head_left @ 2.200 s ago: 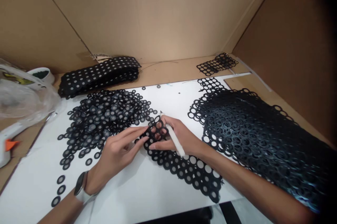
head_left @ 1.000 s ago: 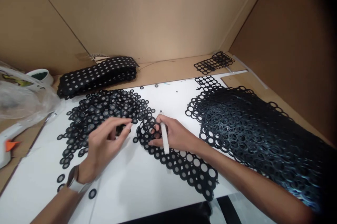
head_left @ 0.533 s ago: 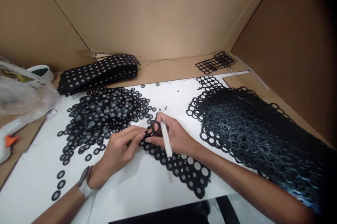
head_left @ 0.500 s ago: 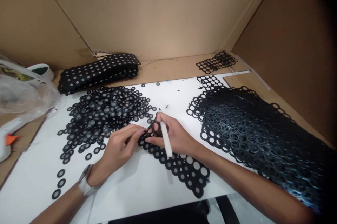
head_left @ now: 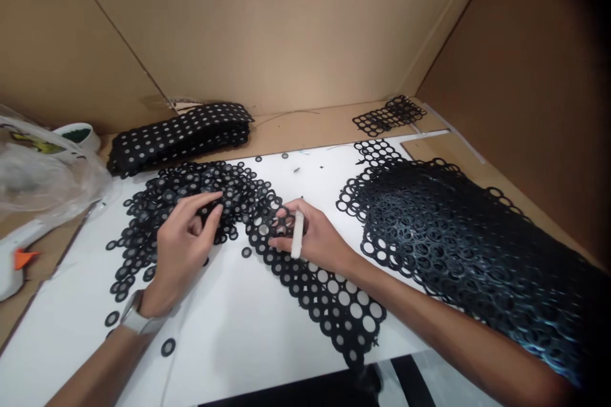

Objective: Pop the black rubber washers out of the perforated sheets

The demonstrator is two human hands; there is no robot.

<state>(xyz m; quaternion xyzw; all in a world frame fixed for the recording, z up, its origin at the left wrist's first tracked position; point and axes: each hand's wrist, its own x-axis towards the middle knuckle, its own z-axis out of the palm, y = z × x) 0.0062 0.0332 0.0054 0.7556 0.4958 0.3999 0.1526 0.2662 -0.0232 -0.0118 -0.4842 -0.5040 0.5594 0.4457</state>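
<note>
At the far left, a crumpled clear plastic bag (head_left: pixel 42 178) lies beside a round white tub (head_left: pixel 90 142) with dark green contents, behind a white tool (head_left: pixel 13 267) with an orange trigger. Next, along the back of the brown tabletop (head_left: pixel 286 130), sits a folded black strip with grey dots (head_left: pixel 179 136). In front of it, a loose heap of small black discs with grey centres (head_left: pixel 167 187) spreads over a flat white board (head_left: pixel 229 330).

The left hand (head_left: pixel 184 241), wearing a watch with a pale strap (head_left: pixel 143 321), is at the heap's near side; its grip is spread, thumb and forefinger tips slightly apart. One single disc (head_left: pixel 168 348) lies nearer the front.

Further right, the right hand (head_left: pixel 317 235) has its grip pressed together, pinching the upper end of a black mesh strip of joined rings (head_left: pixel 312 289), and also holds a white pen-like stick (head_left: pixel 298 235). The strip slants across the board towards the front, many of its rings showing grey centres.

Right of that forearm rises a large, shiny pile of black ring netting (head_left: pixel 449 222); behind it, a small black netting piece (head_left: pixel 389 117) rests on the tabletop.
</note>
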